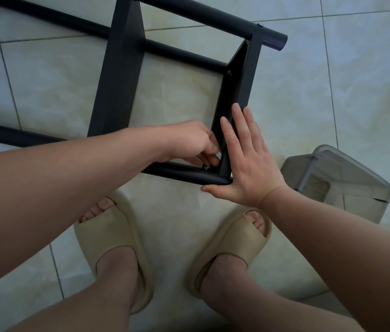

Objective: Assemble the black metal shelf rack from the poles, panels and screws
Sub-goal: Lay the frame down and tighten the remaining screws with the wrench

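Rack: a half-built black metal shelf rack (115,104) lies on its side on a pale tiled floor (45,75); its flat black metal end panel (232,92) stands on edge at the rack's right end.
Near pole: a round black metal pole (177,172) runs in from the left and meets the end panel at its nearest corner.
Left hand: the left hand (189,142) reaches into the rack just left of the end panel.
Left grip: closed, with fingers curled and pinching a small silver screw (207,167) in the corner where the end panel joins the near pole.
Left sandal: a left beige foam sandal (115,238) stands on the floor, nearer the camera than the end panel and to its left.
Middle panel: a second flat black metal panel (124,56) crosses the poles well left of the end panel and roughly parallel to it.
Far pole: a thick black round pole (213,17) passes the end panel's far corner and juts out beyond it.
Right hand: the right hand (246,161) lies flat against the end panel's outer face.
Right grip: open, with fingers straight up the panel and the thumb spread under the tip of the near pole.
Right sandal: a right beige foam sandal (234,238) stands on the floor below the end panel.
Container: a grey translucent plastic box (347,185) sits on the floor right of the end panel, apart from it.
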{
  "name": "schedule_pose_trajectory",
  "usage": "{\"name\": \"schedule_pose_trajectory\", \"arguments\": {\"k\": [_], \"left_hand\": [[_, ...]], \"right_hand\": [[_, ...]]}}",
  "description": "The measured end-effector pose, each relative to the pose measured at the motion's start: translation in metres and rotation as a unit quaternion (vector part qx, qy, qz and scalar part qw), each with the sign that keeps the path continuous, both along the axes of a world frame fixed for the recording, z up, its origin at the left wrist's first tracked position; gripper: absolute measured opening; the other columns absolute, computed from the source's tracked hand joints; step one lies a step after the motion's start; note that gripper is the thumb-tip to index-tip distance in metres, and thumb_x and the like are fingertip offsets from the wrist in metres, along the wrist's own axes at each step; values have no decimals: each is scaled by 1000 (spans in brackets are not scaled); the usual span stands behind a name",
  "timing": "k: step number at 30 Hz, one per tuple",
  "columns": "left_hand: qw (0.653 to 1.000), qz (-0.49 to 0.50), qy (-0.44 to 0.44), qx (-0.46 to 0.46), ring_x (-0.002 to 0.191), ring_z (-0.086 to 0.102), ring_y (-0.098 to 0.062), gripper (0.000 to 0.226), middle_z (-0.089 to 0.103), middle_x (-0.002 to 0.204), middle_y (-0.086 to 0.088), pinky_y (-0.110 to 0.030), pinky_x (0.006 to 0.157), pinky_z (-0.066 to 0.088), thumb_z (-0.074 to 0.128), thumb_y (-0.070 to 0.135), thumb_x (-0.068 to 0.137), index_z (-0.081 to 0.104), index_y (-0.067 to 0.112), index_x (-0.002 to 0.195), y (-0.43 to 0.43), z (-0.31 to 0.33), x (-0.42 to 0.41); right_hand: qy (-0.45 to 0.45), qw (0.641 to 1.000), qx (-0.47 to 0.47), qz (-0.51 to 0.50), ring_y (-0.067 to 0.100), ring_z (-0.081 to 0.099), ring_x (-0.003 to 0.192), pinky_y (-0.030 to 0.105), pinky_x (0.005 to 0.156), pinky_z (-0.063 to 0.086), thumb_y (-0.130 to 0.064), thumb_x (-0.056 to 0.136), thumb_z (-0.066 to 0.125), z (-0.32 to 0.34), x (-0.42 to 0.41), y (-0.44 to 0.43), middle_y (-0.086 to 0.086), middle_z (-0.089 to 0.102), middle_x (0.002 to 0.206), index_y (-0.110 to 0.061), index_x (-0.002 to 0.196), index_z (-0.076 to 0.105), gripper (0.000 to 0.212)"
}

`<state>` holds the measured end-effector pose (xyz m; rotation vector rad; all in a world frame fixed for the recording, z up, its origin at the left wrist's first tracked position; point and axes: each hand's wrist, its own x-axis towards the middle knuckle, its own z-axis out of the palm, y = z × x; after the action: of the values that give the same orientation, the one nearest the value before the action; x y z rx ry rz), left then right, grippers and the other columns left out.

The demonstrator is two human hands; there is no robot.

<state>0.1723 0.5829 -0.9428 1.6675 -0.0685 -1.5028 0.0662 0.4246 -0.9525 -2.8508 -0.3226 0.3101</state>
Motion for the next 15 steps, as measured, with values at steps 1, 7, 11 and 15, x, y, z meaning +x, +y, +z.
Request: {"name": "schedule_pose_trajectory", "arguments": {"k": [1, 7, 11, 15], "left_hand": [[1000, -2, -3, 2, 78, 68, -12, 17, 73, 78, -1, -32, 85, 53, 51, 6, 100, 62, 15, 89, 1, 0, 0], [1000, -19, -8, 1, 83, 68, -16, 17, 73, 84, -5, -42, 95, 52, 51, 6, 101, 61, 13, 89, 6, 3, -2], [999, -35, -19, 1, 79, 67, -14, 18, 72, 81, -3, -45, 97, 51, 51, 5, 100, 61, 13, 87, 8, 4, -1], [998, -53, -29, 2, 81, 68, -13, 19, 73, 80, -2, -45, 97, 52, 53, 5, 99, 61, 15, 86, 10, 3, -2]], "right_hand": [[-1, 1000, 0, 0, 44, -1, 155, 58, 124, 13, -83, 77, 50, 0, 0, 0, 25, 5, 166, 1, 159, 19, 122], [-7, 1000, 2, 2, 44, 1, 154, 59, 123, 15, -83, 78, 49, -1, 0, 0, 26, 6, 166, 2, 158, 20, 121], [-10, 1000, 0, 3, 45, 1, 154, 59, 124, 15, -83, 78, 49, -1, 0, -1, 26, 7, 166, 3, 158, 21, 121], [-8, 1000, -1, 2, 44, 1, 155, 58, 124, 15, -83, 77, 51, -2, 0, -1, 26, 6, 166, 2, 159, 19, 122]]}}
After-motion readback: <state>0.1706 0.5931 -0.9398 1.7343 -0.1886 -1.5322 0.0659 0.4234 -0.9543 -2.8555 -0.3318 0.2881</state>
